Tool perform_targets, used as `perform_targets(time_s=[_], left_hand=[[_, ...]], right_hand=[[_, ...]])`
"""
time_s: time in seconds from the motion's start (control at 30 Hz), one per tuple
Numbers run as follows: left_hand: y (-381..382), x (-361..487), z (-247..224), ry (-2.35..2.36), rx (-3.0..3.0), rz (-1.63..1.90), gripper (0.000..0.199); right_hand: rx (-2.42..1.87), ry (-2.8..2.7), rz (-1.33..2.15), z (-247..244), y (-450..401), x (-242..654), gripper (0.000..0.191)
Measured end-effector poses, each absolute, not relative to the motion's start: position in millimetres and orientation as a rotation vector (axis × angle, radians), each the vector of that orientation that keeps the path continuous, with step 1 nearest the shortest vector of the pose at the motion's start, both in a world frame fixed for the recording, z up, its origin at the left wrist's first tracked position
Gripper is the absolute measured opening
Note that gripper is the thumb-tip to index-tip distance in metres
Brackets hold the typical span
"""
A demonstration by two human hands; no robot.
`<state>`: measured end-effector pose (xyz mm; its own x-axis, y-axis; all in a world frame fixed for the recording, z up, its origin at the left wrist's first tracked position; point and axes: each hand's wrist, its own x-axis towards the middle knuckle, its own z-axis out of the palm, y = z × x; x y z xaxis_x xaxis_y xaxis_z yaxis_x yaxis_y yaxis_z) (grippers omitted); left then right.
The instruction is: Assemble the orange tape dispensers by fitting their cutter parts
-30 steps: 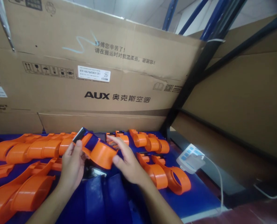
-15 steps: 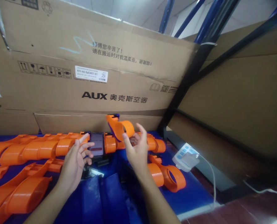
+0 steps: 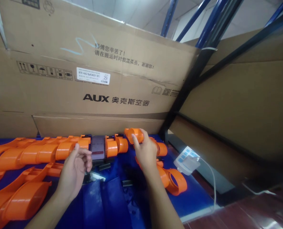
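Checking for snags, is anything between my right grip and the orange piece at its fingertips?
Nothing visible: the right grip is directly on the orange piece. Other orange loops lie to either side, not between.

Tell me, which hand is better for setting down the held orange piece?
Probably the right hand: it has that orange piece between thumb and fingers, near the cardboard. The left hand is farther off, beside the phone, with nothing visible in it.

Orange parts point(image 3: 134, 133), deep blue tabletop point(image 3: 193, 198), brown cardboard point(image 3: 124, 74) with black print point(image 3: 96, 98), white cable point(image 3: 215, 189)
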<state>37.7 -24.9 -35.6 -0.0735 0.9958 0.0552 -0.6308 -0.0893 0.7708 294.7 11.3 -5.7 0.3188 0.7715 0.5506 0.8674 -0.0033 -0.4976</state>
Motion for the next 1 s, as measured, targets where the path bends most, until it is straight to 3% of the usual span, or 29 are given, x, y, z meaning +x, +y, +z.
perform_targets(time_s=[1.0], left_hand=[[-28.7,36.7,-34.6,0.691,0.74,1.55,0.042]], right_hand=[[-1.956,-1.624,-0.091,-24.6,18.6,290.1,0.053]])
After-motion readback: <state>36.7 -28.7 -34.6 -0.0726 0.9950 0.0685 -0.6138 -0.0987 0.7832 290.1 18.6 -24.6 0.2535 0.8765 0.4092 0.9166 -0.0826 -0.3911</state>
